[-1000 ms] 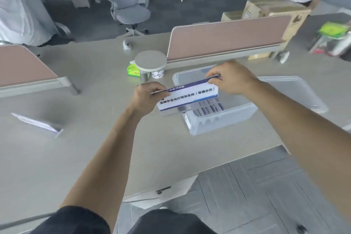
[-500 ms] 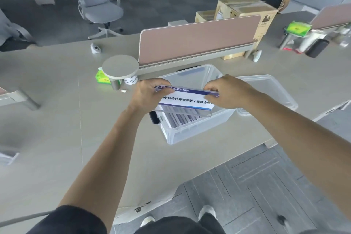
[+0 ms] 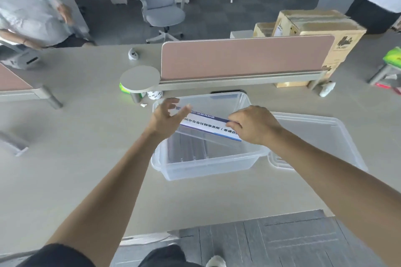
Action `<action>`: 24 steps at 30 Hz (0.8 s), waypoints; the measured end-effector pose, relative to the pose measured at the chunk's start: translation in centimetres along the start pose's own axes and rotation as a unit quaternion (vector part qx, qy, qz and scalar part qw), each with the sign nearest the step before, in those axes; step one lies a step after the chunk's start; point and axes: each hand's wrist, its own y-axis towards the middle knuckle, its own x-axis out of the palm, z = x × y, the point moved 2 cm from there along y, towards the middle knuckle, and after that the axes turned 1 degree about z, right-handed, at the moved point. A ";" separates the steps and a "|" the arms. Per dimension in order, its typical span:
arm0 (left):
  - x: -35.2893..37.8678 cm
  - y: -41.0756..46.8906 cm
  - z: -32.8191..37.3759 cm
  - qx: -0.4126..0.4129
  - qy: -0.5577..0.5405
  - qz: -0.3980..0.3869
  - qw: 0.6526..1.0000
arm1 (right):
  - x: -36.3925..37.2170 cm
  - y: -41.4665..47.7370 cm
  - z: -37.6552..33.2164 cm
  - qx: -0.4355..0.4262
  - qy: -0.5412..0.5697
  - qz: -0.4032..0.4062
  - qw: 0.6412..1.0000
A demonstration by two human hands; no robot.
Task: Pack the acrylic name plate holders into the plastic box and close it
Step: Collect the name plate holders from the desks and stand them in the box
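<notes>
A clear plastic box [image 3: 208, 168] stands on the desk in front of me, with several name plate holders lying flat inside. Over its open top, an acrylic name plate holder [image 3: 206, 127] with a white and blue card slants down into the box. My right hand [image 3: 252, 124] pinches its right end. My left hand [image 3: 167, 118] hovers at its left end with fingers spread, off the holder. The clear lid [image 3: 321, 136] lies flat on the desk to the right of the box.
A pink desk divider [image 3: 245, 58] runs behind the box. A round grey stand [image 3: 140, 77] with a green packet is at its left end. Another name plate holder [image 3: 14, 143] sits at far left. Cardboard boxes [image 3: 314, 26], a chair [image 3: 160, 6] and people stand beyond the desk.
Both hands carried the holder from left of the box to over its opening and lowered it. My left hand has let go and opened; my right hand keeps its grip.
</notes>
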 end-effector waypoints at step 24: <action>8.9 10.7 -0.6 -0.199 -0.252 -0.079 0.944 | 6.1 9.7 3.5 0.067 0.185 -0.132 0.972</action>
